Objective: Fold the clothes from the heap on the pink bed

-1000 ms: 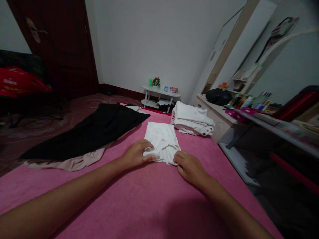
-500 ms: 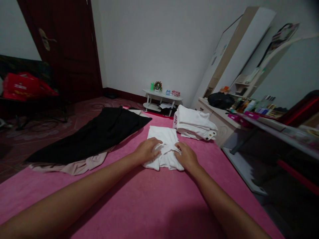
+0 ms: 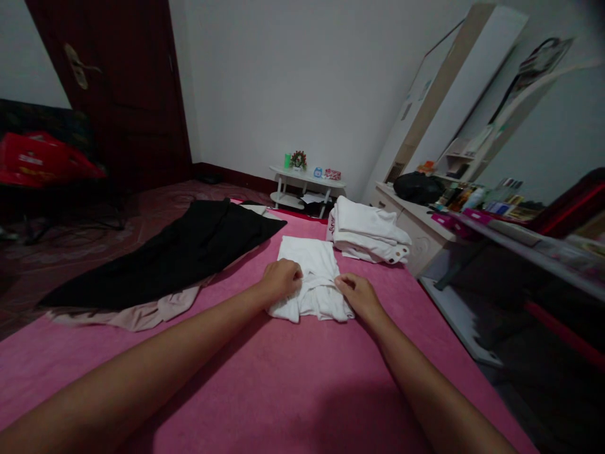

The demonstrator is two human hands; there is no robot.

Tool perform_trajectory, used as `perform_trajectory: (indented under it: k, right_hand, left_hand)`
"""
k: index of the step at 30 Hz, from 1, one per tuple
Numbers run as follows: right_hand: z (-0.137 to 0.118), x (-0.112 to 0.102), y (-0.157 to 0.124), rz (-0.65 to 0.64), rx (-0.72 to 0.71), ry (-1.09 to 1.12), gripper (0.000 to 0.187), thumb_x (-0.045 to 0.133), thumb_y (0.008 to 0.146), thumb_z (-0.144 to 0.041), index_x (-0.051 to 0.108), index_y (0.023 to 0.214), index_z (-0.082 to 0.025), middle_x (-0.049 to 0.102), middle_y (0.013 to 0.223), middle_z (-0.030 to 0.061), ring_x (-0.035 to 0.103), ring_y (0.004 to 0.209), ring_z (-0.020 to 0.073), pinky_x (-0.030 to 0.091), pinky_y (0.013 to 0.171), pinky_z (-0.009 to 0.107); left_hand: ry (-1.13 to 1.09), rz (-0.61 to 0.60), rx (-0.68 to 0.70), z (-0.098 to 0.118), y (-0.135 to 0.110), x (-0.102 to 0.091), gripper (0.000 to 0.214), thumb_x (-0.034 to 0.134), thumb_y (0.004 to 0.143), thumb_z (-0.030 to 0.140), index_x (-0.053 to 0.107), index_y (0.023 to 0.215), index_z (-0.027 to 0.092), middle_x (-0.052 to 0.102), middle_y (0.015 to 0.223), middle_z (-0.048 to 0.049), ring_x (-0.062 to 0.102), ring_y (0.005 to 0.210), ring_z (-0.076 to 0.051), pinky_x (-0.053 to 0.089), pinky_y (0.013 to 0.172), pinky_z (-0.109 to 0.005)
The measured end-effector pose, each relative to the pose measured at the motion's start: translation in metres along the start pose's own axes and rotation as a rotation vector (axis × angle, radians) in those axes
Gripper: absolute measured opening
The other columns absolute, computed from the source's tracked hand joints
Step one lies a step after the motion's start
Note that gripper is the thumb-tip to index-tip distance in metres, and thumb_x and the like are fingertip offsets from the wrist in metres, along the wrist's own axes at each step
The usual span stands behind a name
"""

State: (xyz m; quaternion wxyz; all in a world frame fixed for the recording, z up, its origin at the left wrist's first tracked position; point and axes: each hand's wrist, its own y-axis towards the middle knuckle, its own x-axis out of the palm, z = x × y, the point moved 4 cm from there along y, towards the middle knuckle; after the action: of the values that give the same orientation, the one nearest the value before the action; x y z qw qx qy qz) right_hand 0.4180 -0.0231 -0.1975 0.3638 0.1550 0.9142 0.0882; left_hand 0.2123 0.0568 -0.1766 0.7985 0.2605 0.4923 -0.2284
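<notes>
A partly folded white garment [image 3: 314, 258] lies on the pink bedspread [image 3: 283, 391], its near half bunched and creased. My left hand [image 3: 282, 279] is closed at the garment's left side, its fingers curled in on the cloth. At the right edge my right hand [image 3: 359, 295] pinches the cloth between thumb and fingers. A crossing fold of fabric runs between the two hands. The garment's exact kind cannot be made out.
A stack of folded white clothes [image 3: 368, 230] sits beyond on the right. Black clothing [image 3: 174, 252] spreads over pale pink cloth [image 3: 165, 309] at left. A small white table [image 3: 307, 178] stands by the wall, and a cluttered dresser [image 3: 416, 217] flanks the bed's right side.
My left fingers have curled in from a more spread pose. My right hand has shifted slightly outward and now pinches the edge. The crossing fold between them looks flatter.
</notes>
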Motion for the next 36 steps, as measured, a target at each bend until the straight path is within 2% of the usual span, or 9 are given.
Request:
perform_trajectory:
  k: [6,11,18,21,23,25,27,32,36]
  right_hand:
    - [-0.002,0.002,-0.002,-0.067,-0.022,-0.087,0.025,0.058,0.071,-0.026,0.066,0.093,-0.016,0.065,0.078,0.0023,0.058,0.068,0.0156,0.042,0.062,0.025]
    - [-0.007,-0.002,-0.001,-0.072,-0.025,-0.225,0.015,0.055,0.067,-0.017,0.064,0.079,-0.018,0.061,0.068,-0.0012,0.054,0.062,0.0132,0.036,0.056,0.022]
    - [-0.008,-0.013,-0.010,-0.089,0.000,-0.307,0.010,0.059,0.071,-0.023,0.064,0.078,-0.020,0.061,0.072,-0.0006,0.054,0.067,0.0146,0.037,0.060,0.023]
    - [-0.010,-0.013,-0.017,-0.093,-0.012,-0.376,0.021,0.059,0.078,-0.039,0.066,0.079,-0.020,0.062,0.082,0.0033,0.056,0.082,0.0189,0.041,0.071,0.027]
    - [-0.012,-0.009,-0.020,-0.077,0.020,-0.415,0.031,0.061,0.078,-0.043,0.066,0.097,-0.020,0.063,0.095,0.0063,0.057,0.090,0.0211,0.041,0.076,0.029]
    - [-0.014,-0.003,-0.022,-0.055,0.056,-0.435,0.047,0.063,0.077,-0.038,0.057,0.120,-0.020,0.062,0.109,0.0098,0.057,0.096,0.0222,0.042,0.079,0.030]
    - [-0.019,0.006,-0.021,-0.064,0.063,-0.418,0.051,0.060,0.078,-0.027,0.052,0.128,-0.019,0.061,0.114,0.0113,0.059,0.098,0.0220,0.043,0.080,0.030]
    - [-0.040,0.008,-0.036,-0.144,0.082,-0.214,0.039,0.052,0.070,-0.008,0.061,0.107,-0.017,0.068,0.090,0.0044,0.061,0.077,0.0171,0.044,0.068,0.025]
    - [-0.060,-0.011,-0.066,-0.444,0.021,-0.157,0.032,0.063,0.070,-0.021,0.068,0.101,-0.021,0.068,0.079,0.0005,0.059,0.067,0.0160,0.039,0.056,0.022]
  left_hand:
    - [-0.089,0.089,0.151,0.000,-0.005,-0.014,0.019,0.057,0.069,0.019,0.067,0.085,0.019,0.069,0.086,-0.0034,0.061,0.076,-0.018,0.040,0.062,-0.025]
    - [-0.009,-0.010,0.199,0.003,-0.010,-0.014,0.016,0.056,0.071,0.018,0.066,0.084,0.017,0.068,0.084,-0.0048,0.060,0.075,-0.018,0.041,0.064,-0.026]
    - [0.082,0.037,0.229,-0.007,-0.029,-0.014,0.040,0.061,0.079,0.047,0.067,0.103,0.015,0.063,0.103,-0.0121,0.057,0.098,-0.026,0.044,0.084,-0.034]
    - [0.001,0.113,0.142,-0.019,-0.032,-0.015,0.046,0.046,0.088,0.054,0.071,0.091,0.016,0.059,0.114,-0.0124,0.054,0.107,-0.025,0.042,0.089,-0.033]
    - [-0.061,0.120,0.023,-0.027,-0.030,-0.011,0.046,0.041,0.092,0.051,0.073,0.086,0.017,0.061,0.108,-0.0112,0.055,0.104,-0.024,0.043,0.087,-0.032]
    - [-0.097,0.075,-0.074,-0.030,-0.027,-0.004,0.035,0.051,0.087,0.047,0.072,0.093,0.019,0.063,0.098,-0.0095,0.059,0.093,-0.023,0.044,0.079,-0.031]
    - [-0.109,0.050,-0.119,-0.028,-0.023,0.001,0.030,0.062,0.080,0.037,0.070,0.103,0.021,0.063,0.096,-0.0084,0.060,0.085,-0.021,0.043,0.073,-0.029]
    - [-0.249,-0.059,-0.095,-0.017,-0.033,-0.011,0.034,0.065,0.068,0.017,0.068,0.102,0.017,0.065,0.080,-0.0025,0.058,0.072,-0.015,0.037,0.060,-0.022]
    - [-0.424,-0.358,0.008,-0.024,-0.064,-0.035,0.025,0.068,0.070,0.031,0.072,0.091,0.018,0.065,0.070,0.0004,0.055,0.060,-0.012,0.035,0.054,-0.021]
